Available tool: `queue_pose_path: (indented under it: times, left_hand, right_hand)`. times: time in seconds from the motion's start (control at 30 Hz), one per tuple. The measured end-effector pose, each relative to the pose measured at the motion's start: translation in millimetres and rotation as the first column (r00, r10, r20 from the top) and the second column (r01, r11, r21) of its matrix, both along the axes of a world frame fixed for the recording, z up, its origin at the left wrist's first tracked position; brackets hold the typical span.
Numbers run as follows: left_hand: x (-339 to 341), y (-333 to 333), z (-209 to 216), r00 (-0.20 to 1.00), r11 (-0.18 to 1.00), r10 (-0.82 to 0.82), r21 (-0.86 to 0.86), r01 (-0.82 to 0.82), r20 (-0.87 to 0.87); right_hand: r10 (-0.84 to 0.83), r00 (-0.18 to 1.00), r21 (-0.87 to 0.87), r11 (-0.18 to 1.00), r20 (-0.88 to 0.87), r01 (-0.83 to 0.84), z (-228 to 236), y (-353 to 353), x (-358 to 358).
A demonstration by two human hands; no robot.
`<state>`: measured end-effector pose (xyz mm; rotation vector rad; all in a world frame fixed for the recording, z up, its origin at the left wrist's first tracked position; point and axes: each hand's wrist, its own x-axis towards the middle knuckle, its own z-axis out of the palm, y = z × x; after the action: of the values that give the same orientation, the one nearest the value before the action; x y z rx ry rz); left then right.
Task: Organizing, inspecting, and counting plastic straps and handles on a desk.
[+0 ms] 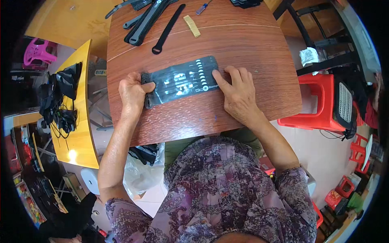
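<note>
A flat clear plastic packet [170, 81] lies on the brown wooden table [267, 48], filled with dark straps and marked with white print. My left hand [133, 90] grips its left end, thumb on top and fingers curled at the edge. At the right end, my right hand [240, 95] rests on the table with its thumb on the packet's edge. Its other fingers are bent and apart from the thumb. Beyond the packet lie a single black strap [169, 29] with a hole at one end and a stack of black and grey straps [148, 21].
A short yellow strip [192, 26] and a blue-handled screwdriver [201, 9] lie toward the table's far side. More dark straps [245, 3] sit at the far edge. On the left a yellow board [83, 121] holds black items. A red stool [320, 103] stands at right.
</note>
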<state>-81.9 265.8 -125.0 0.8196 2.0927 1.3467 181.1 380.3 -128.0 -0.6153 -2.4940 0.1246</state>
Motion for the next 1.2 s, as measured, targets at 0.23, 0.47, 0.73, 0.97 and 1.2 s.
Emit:
queue_pose_path:
  times: [0.23, 0.47, 0.73, 0.97, 1.2]
  left_hand:
    - [5.5, 3.1, 24.6, 0.974, 0.959, -0.090, -0.282, 0.029, -0.207]
    - [17.8, -0.5, 22.0, 0.884, 0.950, -0.147, -0.312, 0.001, -0.445]
    - [23.0, -1.7, 7.6, 0.850, 0.998, -0.042, -0.060, 0.013, -0.526]
    - [51.6, 32.5, 90.2, 0.858, 0.947, 0.017, 0.283, 0.151, -0.514]
    - [80.3, 89.3, 161.5, 0.917, 0.972, -0.223, -0.002, 0.236, -0.330]
  right_hand:
    - [-0.030, 0.998, -0.060, 0.998, 0.048, 0.033, 4.4, -1.4, 1.1]
    - [-0.037, 0.997, -0.053, 0.998, 0.061, 0.041, 4.6, -0.6, 1.9]
    - [-0.024, 0.998, -0.077, 0.997, 0.051, 0.028, 5.6, -0.3, 1.3]
    - [-0.013, 0.998, -0.050, 0.999, 0.061, 0.016, 5.3, 0.4, 1.3]
    - [0.002, 0.999, -0.053, 0.999, -0.032, -0.003, 0.0, 7.1, 2.6]
